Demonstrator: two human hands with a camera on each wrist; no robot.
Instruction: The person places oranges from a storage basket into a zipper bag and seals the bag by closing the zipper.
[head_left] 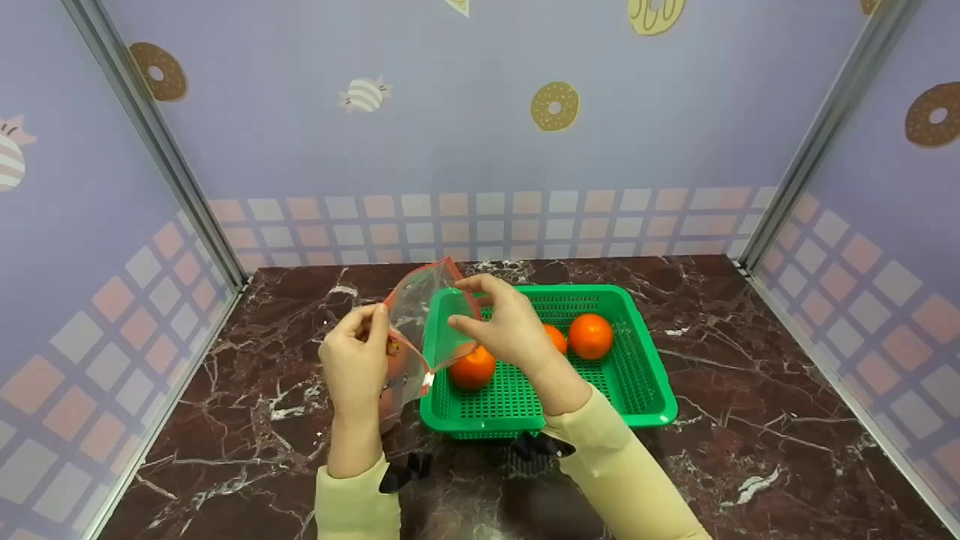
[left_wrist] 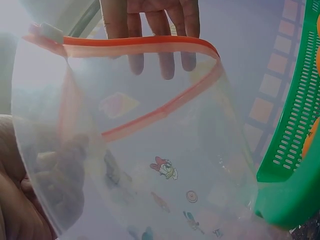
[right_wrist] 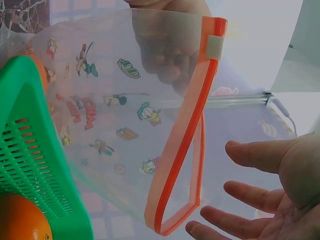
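Note:
A clear slider zip bag (head_left: 409, 311) with a red-orange zip band and small cartoon prints stands with its mouth spread wide. My left hand (head_left: 354, 360) pinches the bag's left rim between thumb and fingers. On the opposite side, my right hand (head_left: 510, 322) has its fingers loosely extended at the mouth's right edge, gripping nothing. The white slider (right_wrist: 214, 47) sits at one end of the zip band. Orange round shapes show through the bag's lower part, partly hidden by the left hand. Right beside the bag, a green basket (head_left: 652, 360) holds an orange (head_left: 471, 369).
Two more oranges lie in the basket, one orange (head_left: 590, 337) in full view and another orange (head_left: 555, 340) partly behind my right hand. The basket stands on a dark red marbled table (head_left: 247, 420). Purple patterned walls (head_left: 465, 142) enclose the back and sides.

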